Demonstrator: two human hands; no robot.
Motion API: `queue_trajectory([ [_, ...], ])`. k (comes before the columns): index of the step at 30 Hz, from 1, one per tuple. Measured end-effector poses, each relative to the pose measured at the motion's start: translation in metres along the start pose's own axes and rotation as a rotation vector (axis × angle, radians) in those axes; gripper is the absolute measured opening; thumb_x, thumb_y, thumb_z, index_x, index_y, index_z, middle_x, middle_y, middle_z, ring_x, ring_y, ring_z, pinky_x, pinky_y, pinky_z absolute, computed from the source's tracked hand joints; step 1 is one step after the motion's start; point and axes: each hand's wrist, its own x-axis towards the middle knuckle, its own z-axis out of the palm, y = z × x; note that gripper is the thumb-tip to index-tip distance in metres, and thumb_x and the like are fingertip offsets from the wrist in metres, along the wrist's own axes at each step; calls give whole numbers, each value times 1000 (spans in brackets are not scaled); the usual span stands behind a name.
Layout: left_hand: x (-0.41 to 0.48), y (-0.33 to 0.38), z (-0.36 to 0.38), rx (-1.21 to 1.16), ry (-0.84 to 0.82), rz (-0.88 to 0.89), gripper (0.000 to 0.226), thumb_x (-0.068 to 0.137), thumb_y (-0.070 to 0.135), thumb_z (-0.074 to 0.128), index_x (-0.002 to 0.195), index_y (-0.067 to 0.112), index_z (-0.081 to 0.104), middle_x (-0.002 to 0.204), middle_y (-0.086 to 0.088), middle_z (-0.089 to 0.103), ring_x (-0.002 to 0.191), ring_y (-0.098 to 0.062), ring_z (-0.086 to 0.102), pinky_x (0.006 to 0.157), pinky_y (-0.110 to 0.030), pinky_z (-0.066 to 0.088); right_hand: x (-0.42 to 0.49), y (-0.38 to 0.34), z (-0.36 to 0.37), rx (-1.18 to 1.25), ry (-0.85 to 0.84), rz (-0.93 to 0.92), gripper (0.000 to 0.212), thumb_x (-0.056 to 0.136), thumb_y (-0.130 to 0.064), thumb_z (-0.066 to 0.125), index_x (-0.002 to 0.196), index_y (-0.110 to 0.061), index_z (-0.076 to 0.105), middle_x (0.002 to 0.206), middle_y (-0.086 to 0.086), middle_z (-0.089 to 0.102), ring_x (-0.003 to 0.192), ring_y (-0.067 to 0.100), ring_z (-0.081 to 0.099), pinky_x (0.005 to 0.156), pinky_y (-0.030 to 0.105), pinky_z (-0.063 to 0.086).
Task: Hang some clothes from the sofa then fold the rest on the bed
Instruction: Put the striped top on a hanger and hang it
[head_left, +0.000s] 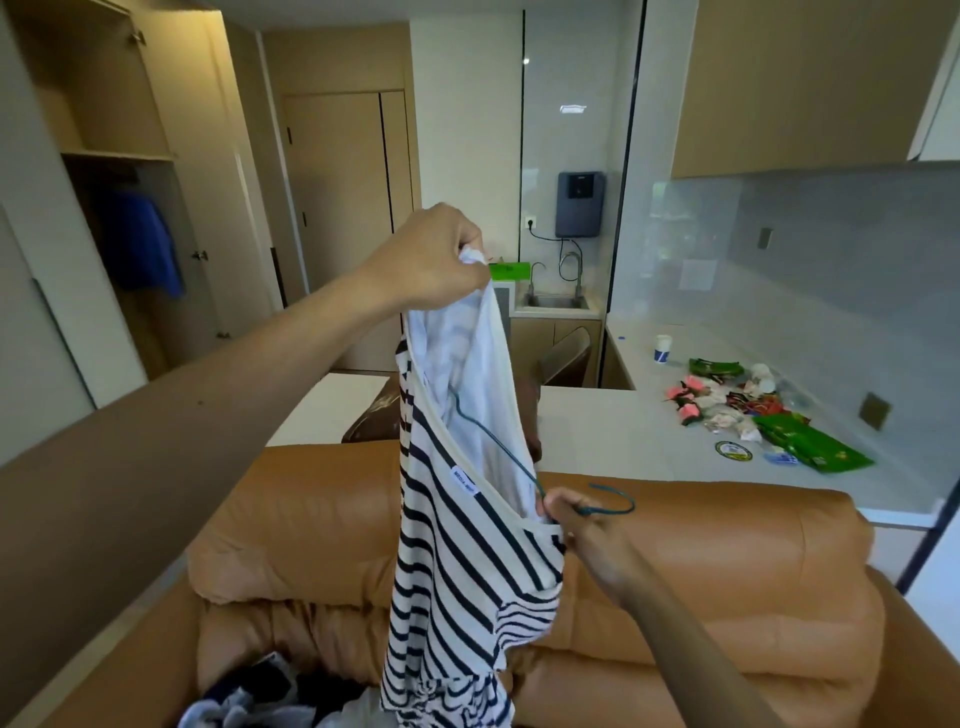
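Observation:
A white shirt with dark blue stripes (457, 582) hangs in the air over the tan leather sofa (701, 582). My left hand (431, 260) grips its top edge, held high. My right hand (576, 525) pinches a thin green wire hanger (613, 501) at the base of its hook, beside the shirt's neckline. One arm of the hanger runs up inside the shirt's neck opening, over the white inner side. More clothes (270, 696) lie in a dark and light heap on the sofa seat below.
Behind the sofa runs a white counter (597, 431) with snack wrappers and green packets (748, 410) and a paper cup (662, 347). An open wardrobe (104, 156) at the left holds a hanging blue garment (140, 244). A small sink (553, 300) stands at the back.

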Motion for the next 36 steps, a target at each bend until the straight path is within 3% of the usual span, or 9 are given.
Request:
queue_trajectory([
  [6, -18, -47, 3, 363, -46, -20, 27, 83, 18, 70, 64, 4, 59, 65, -10, 53, 66, -30, 55, 57, -40, 42, -12, -23, -21, 205, 39, -78, 36, 100, -23, 55, 75, -1, 42, 72, 10, 32, 65, 20, 29, 61, 36, 21],
  [10, -31, -50, 14, 512, -71, -123, 32, 92, 26, 64, 66, 14, 49, 67, -4, 49, 61, -20, 47, 50, -30, 31, -11, -35, -22, 62, 34, -153, 29, 102, -15, 52, 80, 5, 50, 76, 6, 52, 72, 19, 41, 66, 36, 29],
  [13, -39, -37, 27, 669, -40, -130, 26, 98, 30, 56, 79, 14, 49, 74, 0, 47, 65, -17, 46, 52, -27, 31, -12, -44, -17, -124, 63, -207, 28, 103, -9, 52, 77, -6, 60, 83, 14, 60, 81, 19, 53, 75, 32, 41],
  [17, -42, -27, 39, 806, -99, -183, 32, 100, 25, 51, 71, 15, 42, 71, 0, 40, 73, -22, 48, 53, -25, 29, -16, -55, -8, -319, 35, -252, 29, 101, -12, 55, 74, -20, 63, 74, -5, 61, 74, 9, 55, 71, 22, 43],
  [22, -46, -19, 48, 609, -211, -182, 25, 96, 20, 55, 73, 15, 46, 75, -2, 45, 72, -21, 49, 51, -28, 30, -20, -69, 7, -540, -99, -237, 31, 100, -8, 57, 72, -19, 62, 67, -14, 52, 66, 2, 46, 64, 19, 36],
  [26, -56, -10, 64, 293, -404, -52, 25, 83, 24, 63, 82, -1, 62, 85, -19, 62, 71, -25, 50, 61, -30, 36, -17, -89, 17, -465, -32, -221, 26, 99, -8, 58, 75, -11, 66, 67, -15, 59, 68, 1, 53, 69, 15, 40],
  [29, -75, -12, 73, 125, -509, 96, 11, 88, 20, 68, 88, 10, 62, 80, 2, 60, 69, -13, 51, 60, -30, 37, -19, -104, 17, -492, 43, -229, 26, 99, -11, 59, 75, -9, 69, 67, -10, 64, 67, -2, 56, 71, 12, 41],
  [32, -94, -25, 80, 18, -461, 243, 18, 95, 36, 64, 87, 20, 62, 85, 10, 63, 78, -8, 57, 72, -30, 45, -25, -116, 16, -564, 99, -216, 25, 98, -19, 61, 76, -17, 73, 70, -7, 66, 67, -1, 57, 67, 17, 43],
  [36, -110, -39, 82, 120, -303, 268, 24, 97, 44, 46, 74, 43, 46, 67, 8, 52, 64, -12, 51, 63, -40, 47, -37, -133, 9, -482, 158, -206, 19, 96, -18, 66, 81, -13, 76, 80, -6, 74, 76, 1, 66, 75, 16, 47],
])
